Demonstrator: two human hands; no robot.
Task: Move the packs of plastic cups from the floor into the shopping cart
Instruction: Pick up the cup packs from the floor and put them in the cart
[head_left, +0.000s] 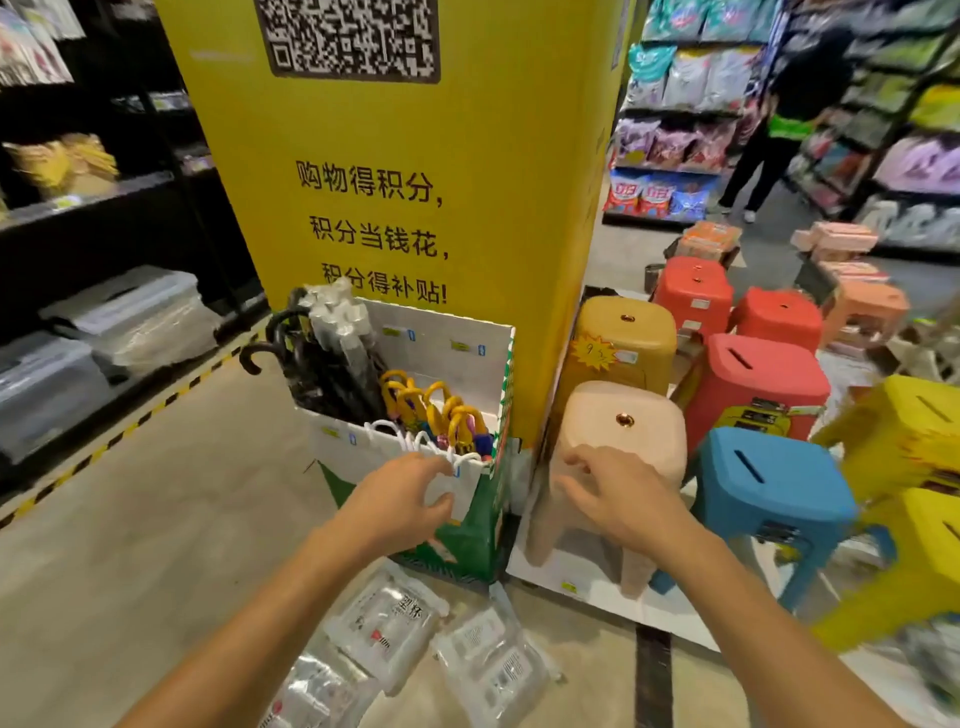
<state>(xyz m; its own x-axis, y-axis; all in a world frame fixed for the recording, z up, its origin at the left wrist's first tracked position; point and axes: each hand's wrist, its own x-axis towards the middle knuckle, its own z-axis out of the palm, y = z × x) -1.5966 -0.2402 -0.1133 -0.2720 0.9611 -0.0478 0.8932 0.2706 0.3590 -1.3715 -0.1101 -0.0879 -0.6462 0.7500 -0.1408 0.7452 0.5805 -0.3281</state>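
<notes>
Three clear packs of plastic cups lie on the floor below my arms: one with a white label (387, 623), one to its right (493, 670), and one at the bottom edge (311, 696). My left hand (400, 501) hovers above them with fingers loosely spread, holding nothing. Stretched out in front of a beige stool, my right hand (618, 493) is also empty, its fingers relaxed. No shopping cart is in view.
A white and green cardboard box (467, 535) of umbrellas stands against a yellow pillar (415, 182). Plastic stools in beige (618, 421), blue (769, 478), red (758, 379) and yellow (904, 421) crowd the right. Dark shelves (93, 234) line the left. A person (779, 119) stands in the far aisle.
</notes>
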